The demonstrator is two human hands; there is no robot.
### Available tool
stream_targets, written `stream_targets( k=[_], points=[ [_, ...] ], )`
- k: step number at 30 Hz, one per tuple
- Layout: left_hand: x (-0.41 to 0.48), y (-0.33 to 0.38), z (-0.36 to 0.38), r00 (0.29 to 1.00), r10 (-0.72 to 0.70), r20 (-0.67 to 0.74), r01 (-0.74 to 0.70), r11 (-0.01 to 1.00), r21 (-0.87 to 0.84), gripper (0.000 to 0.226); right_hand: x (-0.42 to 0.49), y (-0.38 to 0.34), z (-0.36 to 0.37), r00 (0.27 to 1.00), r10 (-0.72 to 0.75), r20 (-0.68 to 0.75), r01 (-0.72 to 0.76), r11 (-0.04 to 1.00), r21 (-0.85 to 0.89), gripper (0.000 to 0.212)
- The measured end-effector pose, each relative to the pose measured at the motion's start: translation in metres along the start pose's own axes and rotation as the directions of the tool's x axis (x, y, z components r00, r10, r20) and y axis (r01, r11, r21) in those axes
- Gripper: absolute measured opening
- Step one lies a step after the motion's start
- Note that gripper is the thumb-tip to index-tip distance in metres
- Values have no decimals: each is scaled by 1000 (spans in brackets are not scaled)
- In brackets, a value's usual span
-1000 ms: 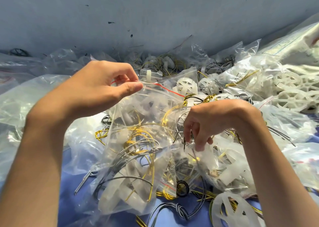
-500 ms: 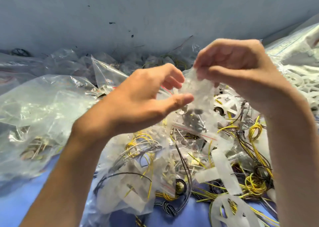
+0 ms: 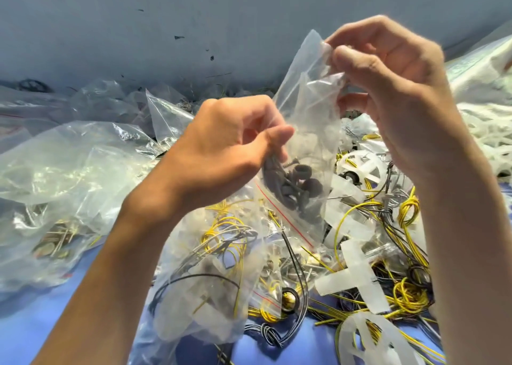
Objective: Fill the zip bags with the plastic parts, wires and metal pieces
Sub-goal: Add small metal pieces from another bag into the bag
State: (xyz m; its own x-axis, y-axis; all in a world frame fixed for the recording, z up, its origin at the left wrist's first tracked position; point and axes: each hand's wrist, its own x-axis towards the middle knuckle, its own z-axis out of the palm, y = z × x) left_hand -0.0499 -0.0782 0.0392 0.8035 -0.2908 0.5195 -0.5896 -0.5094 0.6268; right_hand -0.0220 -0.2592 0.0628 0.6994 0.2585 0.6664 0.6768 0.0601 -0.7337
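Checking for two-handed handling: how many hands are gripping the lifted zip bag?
2. The left hand pinches the zip bag at its left edge, about halfway up. The right hand pinches its top corner. Both are in plain view.

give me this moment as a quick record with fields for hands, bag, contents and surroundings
left hand: pinches the zip bag at its middle
right hand: pinches the bag's top corner
zip bag: clear, held up above the pile
contents: dark grey ring-shaped pieces, gathered low inside
below: yellow wires, white plastic cross, filled bags, blue table
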Motion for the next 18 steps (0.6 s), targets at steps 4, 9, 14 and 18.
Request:
stream_targets(
  k=[4,9,14,18],
  points=[
    [2,-2,-1,990,-22,-141,26,999,23,22,0,-1,4,997,35,72,-25,990,-142,16],
    [6,-6,-3,949,-135,-284,119,990,-74,29,-1,-2,2,991,-26,129,65,949,-309,45],
    [10,-11,-10,864,-324,-386,234,936,-262,26,-5,-4,-3,900,44,434,224,808,-545,65],
    [9,-10,-12,844,-438,-311,298,863,-407,29,-5,-4,14,895,-57,442,322,769,-552,34]
  ],
)
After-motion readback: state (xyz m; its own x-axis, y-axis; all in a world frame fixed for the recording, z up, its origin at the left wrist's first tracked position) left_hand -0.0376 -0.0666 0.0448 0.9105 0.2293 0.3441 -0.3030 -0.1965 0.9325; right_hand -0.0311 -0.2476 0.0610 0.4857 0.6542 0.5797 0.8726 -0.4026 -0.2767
